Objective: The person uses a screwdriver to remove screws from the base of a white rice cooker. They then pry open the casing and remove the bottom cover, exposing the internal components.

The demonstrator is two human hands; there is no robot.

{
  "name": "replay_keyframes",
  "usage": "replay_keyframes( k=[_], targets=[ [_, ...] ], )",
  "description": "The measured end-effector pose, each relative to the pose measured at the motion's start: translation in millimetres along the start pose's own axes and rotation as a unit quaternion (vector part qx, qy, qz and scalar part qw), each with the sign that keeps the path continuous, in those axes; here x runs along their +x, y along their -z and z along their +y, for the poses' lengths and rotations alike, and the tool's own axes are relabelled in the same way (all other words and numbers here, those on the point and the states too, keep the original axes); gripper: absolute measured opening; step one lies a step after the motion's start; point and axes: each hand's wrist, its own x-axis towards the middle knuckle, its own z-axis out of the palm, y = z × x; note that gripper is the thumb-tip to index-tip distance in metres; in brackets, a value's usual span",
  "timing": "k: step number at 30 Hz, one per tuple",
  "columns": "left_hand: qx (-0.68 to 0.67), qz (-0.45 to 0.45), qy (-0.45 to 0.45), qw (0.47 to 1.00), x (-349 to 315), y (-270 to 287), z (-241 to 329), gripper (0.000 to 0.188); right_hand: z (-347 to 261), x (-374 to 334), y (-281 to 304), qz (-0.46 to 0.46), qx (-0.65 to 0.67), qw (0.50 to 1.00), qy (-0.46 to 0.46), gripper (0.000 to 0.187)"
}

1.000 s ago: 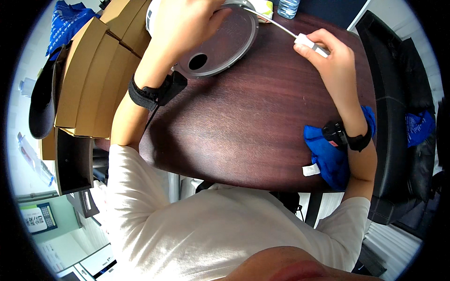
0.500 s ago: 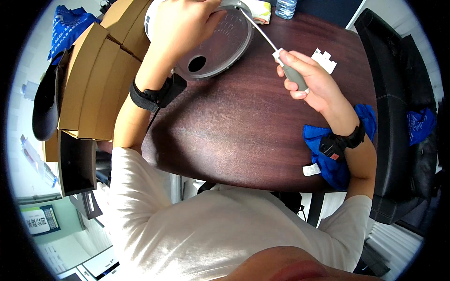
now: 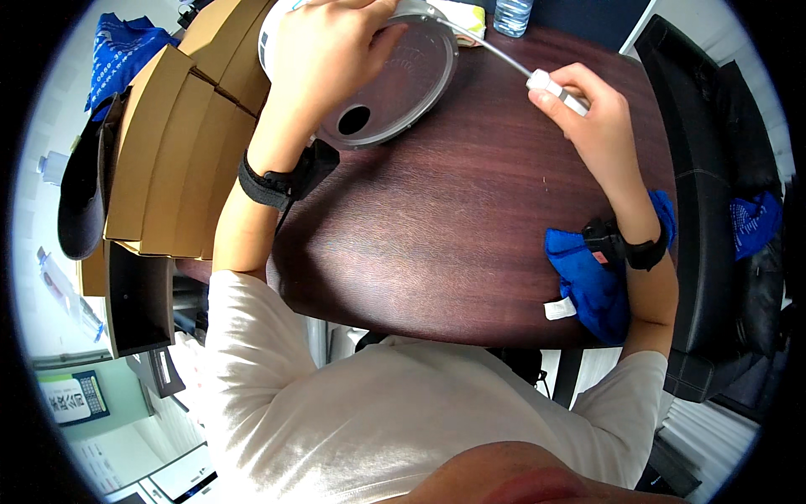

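At the far left of the table a round white housing (image 3: 270, 50) lies tilted, with a clear plastic cover (image 3: 411, 80) that has one dark round hole near its lower edge. My left hand (image 3: 332, 55) is closed on its upper side; some fingertips are cut off by the picture's top edge. In my right hand (image 3: 603, 113) is a screwdriver (image 3: 508, 59), its pale handle held between thumb and fingers. The long metal shaft slants up and left, and its tip meets the cover's rim near a screw spot.
Cardboard boxes (image 3: 159, 151) stand along the left side. A blue cloth (image 3: 588, 277) with a white tag lies under my right forearm. A clear water bottle (image 3: 511, 17) and a yellow-white cloth (image 3: 470, 18) are at the back. A black sofa (image 3: 701, 210) flanks the right edge.
My right hand has shifted right and up, swinging the screwdriver to a flatter slant, its tip still at the rim. The white notched piece is now hidden from view. My left hand barely moved.
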Motion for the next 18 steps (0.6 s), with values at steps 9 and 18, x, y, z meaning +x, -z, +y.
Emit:
replay_keyframes(
  k=[9,18],
  targets=[
    [0.003,0.016,0.049,0.999,2,2,15,0.030,-3,0,-9,0.028,-0.048,0.997,0.057,0.024],
    [0.001,0.013,0.057,0.998,2,4,16,0.030,-1,0,-11,0.047,-0.062,0.994,0.078,0.023]
  ],
)
